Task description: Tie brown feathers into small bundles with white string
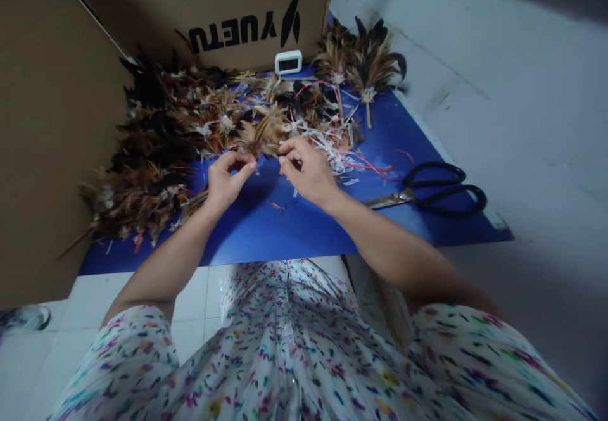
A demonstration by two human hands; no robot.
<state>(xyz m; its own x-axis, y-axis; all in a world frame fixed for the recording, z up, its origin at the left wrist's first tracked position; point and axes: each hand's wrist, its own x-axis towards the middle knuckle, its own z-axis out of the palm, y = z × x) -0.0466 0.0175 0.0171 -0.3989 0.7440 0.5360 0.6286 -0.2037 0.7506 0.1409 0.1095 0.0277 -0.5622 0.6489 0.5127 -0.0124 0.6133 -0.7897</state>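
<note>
My left hand [228,177] hovers over the front of the blue tabletop [294,237], its thumb and fingers curled together in a pinch. Whatever lies between those fingertips is too small to make out. Just to the right, my right hand [308,168] is also pinched, and its fingertips hide what they hold. A small gap separates the two hands. Right behind the fingertips is a tan feather bunch [266,131]; whether the fingers touch it I cannot tell. White plastic strips [332,149] and pink string [373,166] lie beside my right hand.
Brown and black feather bunches [156,136] heap up on the left and back. More tied bunches [373,66] lie at the back right. Black-handled scissors [427,190] rest near my right forearm. A small white digital clock [288,62] stands before a cardboard box [228,3].
</note>
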